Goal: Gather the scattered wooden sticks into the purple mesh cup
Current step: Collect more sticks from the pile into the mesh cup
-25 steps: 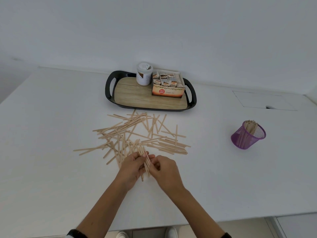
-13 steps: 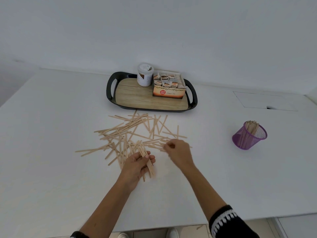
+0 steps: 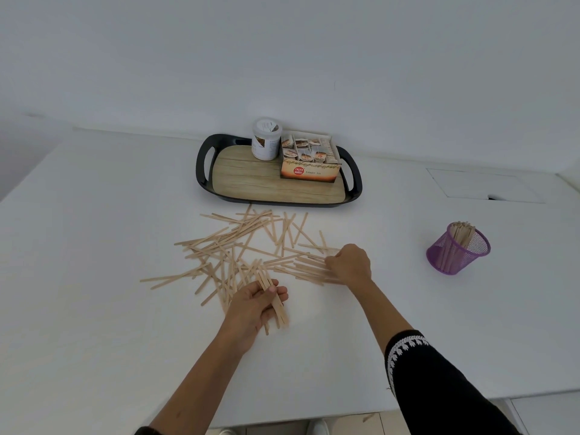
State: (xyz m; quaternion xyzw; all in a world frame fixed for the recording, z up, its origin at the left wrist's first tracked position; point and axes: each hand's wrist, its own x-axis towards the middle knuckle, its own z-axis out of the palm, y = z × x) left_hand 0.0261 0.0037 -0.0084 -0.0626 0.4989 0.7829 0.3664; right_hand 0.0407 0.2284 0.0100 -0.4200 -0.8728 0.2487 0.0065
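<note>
Several wooden sticks point(image 3: 238, 246) lie scattered across the middle of the white table. My left hand point(image 3: 254, 304) holds a small bundle of sticks point(image 3: 274, 301) at the near edge of the pile. My right hand point(image 3: 350, 263) rests on the right end of the pile, its fingers curled over a few flat-lying sticks point(image 3: 309, 266). The purple mesh cup point(image 3: 456, 251) stands tilted at the right, well apart from both hands, with several sticks upright inside it.
A black tray point(image 3: 202, 166) with a wood-look floor sits behind the pile, carrying a white jar point(image 3: 266, 139) and an open tea box point(image 3: 309, 163). A rectangular hatch point(image 3: 480, 185) is set in the table at the far right. The table's front edge runs close to me.
My right hand left the bundle, swung right and away from me to the pile's right end. My left hand kept the bundle and stayed nearly still.
</note>
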